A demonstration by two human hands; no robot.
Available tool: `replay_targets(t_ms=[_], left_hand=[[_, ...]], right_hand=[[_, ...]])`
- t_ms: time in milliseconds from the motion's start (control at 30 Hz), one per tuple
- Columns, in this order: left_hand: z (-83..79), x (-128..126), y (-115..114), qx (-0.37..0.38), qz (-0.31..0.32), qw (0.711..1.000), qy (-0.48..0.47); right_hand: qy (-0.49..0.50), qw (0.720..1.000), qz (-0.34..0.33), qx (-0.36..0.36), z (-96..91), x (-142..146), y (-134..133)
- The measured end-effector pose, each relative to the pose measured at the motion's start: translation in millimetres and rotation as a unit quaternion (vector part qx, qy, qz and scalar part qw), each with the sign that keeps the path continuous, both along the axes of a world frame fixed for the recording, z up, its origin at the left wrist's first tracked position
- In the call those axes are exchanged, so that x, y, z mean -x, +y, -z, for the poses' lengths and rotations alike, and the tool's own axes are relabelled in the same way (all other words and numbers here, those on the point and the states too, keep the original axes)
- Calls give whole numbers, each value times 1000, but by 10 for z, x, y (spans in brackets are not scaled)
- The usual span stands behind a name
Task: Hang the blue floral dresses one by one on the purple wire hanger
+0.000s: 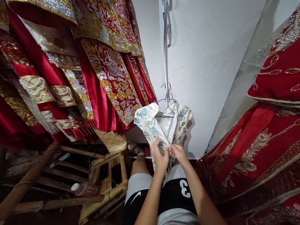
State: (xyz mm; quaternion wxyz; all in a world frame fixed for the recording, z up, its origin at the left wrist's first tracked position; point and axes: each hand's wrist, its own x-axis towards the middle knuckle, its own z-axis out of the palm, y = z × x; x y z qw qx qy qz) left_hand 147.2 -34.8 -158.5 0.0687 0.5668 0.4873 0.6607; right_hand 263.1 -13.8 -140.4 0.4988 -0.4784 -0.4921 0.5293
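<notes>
A white cap-sleeved dress with a blue, green and yellow floral print (150, 120) hangs in front of me on a purple hanger (169, 90). Its front lies unfastened from the collar downward, showing the pale inside. My right hand (178, 153) pinches the front edge, fingertips closed on the cloth. Just beside it, my left hand (160, 157) rests against the dress front with fingers and thumb apart in a curve. The thumb is close to the right fingertips. Any small fastener at the pinch is hidden by the fingers.
Red embroidered gowns (117, 75) hang at the left, and another beaded red gown (255, 140) at the right. A metal upright (164, 47) stands against the white wall (201, 40). Low at left, a bamboo chair (124, 170) carries two phones and a capped bottle (85, 189).
</notes>
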Motion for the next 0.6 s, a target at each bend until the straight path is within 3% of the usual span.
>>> replay_targets(t_ms=[100,267,467,600], left_hand=[[111,-128,-21,84,125,988,-20],[30,-123,2,169,255,952,11],[16,-142,-33,206,215,952,69],[66,-33,-48,226,198,947,117]], right_hand=[[11,1000,-20,15,-11,-5,-35],[15,997,-65,37,-65,-120,-128],[55,993,-85,55,-270,-254,-76],[93,991,-88,50,-711,-410,283]])
